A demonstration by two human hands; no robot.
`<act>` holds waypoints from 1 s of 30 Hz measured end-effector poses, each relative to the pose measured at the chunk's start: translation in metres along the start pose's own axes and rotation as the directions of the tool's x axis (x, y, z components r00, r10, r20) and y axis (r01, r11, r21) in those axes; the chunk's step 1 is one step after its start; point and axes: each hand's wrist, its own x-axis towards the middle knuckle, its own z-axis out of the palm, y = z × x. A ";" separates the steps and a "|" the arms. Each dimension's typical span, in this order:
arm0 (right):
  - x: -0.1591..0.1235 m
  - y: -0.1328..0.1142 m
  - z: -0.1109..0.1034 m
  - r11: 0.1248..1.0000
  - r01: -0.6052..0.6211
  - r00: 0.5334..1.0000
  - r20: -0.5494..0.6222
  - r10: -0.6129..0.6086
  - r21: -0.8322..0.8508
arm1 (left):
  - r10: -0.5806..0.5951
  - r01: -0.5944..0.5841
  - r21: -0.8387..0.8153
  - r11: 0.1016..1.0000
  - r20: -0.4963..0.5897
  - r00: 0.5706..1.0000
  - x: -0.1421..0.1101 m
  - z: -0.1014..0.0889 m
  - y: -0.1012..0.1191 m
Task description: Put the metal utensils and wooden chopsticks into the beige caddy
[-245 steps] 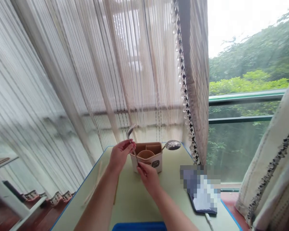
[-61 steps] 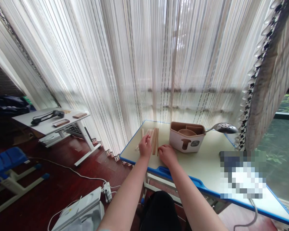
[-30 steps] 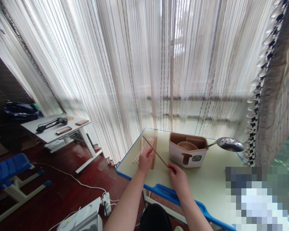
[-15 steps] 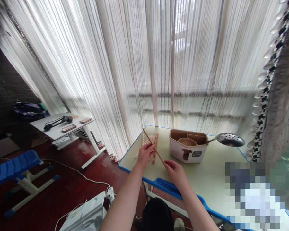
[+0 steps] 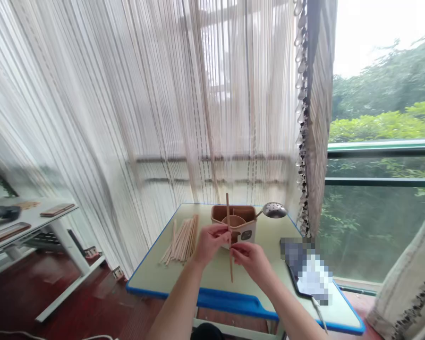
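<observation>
Between both hands I hold a slim wooden chopstick (image 5: 227, 210), nearly upright over the table; whether it is one or two pressed together I cannot tell. My left hand (image 5: 211, 242) pinches it near its middle. Just below, my right hand (image 5: 250, 259) grips it with closed fingertips, and its lower end sticks out underneath. Behind the hands stands a white and brown utensil holder (image 5: 252, 230) with compartments, partly covered by my fingers. A metal slotted ladle (image 5: 274, 210) leans out of its right side. To the left lies a loose pile of chopsticks (image 5: 184, 240).
The pale table (image 5: 152, 269) has a blue rim. A blurred-out device (image 5: 297, 278) with a white cable (image 5: 319, 312) lies at its right. A white side table (image 5: 62, 226) stands at far left. A striped curtain (image 5: 156, 118) hangs behind, beside a window.
My view has turned right. The chopstick has gone from slanted to nearly upright and sits before the holder, away from the pile. My hands have come closer together along it.
</observation>
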 end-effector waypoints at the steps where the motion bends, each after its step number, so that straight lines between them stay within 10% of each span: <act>1: -0.002 0.000 -0.004 0.999 0.007 1.000 0.011 -0.006 -0.042 | 0.016 -0.017 0.036 0.999 0.022 1.000 0.000 0.005 0.001; 9: -0.007 -0.013 -0.025 0.908 0.216 0.976 0.040 -0.216 -0.358 | 0.028 -0.029 0.030 0.999 0.047 0.998 0.013 0.016 0.019; 22: 0.045 -0.049 -0.055 0.904 0.333 0.943 0.090 -0.320 -0.268 | 0.326 -0.333 0.307 0.892 0.075 0.942 0.064 0.016 0.085; 30: 0.101 -0.062 -0.056 0.893 0.290 0.947 -0.033 -0.321 -0.344 | 0.327 -0.320 0.164 0.933 -0.017 0.945 0.120 0.011 0.074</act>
